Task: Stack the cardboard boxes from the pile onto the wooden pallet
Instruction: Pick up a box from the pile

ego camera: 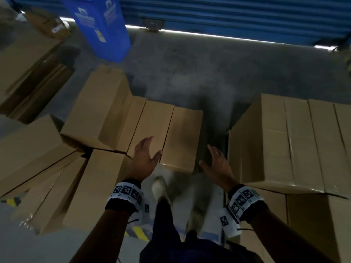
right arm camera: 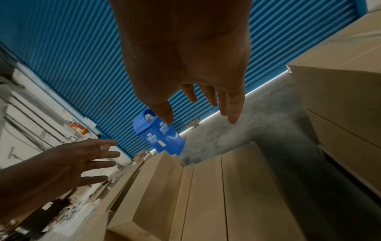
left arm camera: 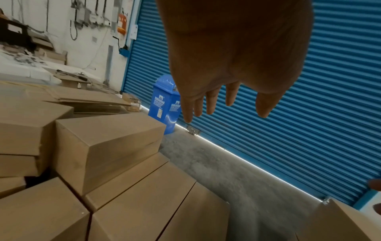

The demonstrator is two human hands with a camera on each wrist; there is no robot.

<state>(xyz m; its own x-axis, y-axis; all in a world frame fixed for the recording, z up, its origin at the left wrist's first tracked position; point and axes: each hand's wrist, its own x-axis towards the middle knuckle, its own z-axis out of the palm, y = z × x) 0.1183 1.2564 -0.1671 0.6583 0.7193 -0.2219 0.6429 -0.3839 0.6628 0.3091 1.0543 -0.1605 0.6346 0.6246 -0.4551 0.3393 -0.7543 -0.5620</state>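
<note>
While both hands are reaching out with fingers spread and holding nothing, the boxes are waiting on the floor.

The left hand (ego camera: 145,158) is hovering over the nearest box (ego camera: 182,139) of the pile, the right hand (ego camera: 216,164) just beside it; a taller stack (ego camera: 296,145) is standing to the right, a blue bin (ego camera: 100,25) by the shutter (ego camera: 247,14) beyond.

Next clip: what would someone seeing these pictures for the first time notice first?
Two open hands, the left hand and right hand, reach forward on either side of the nearest cardboard box, holding nothing. Brown boxes crowd both flanks: a jumbled pile on the left, a neater stack on the right. Behind, a blue bin stands before a blue roller shutter.
</note>
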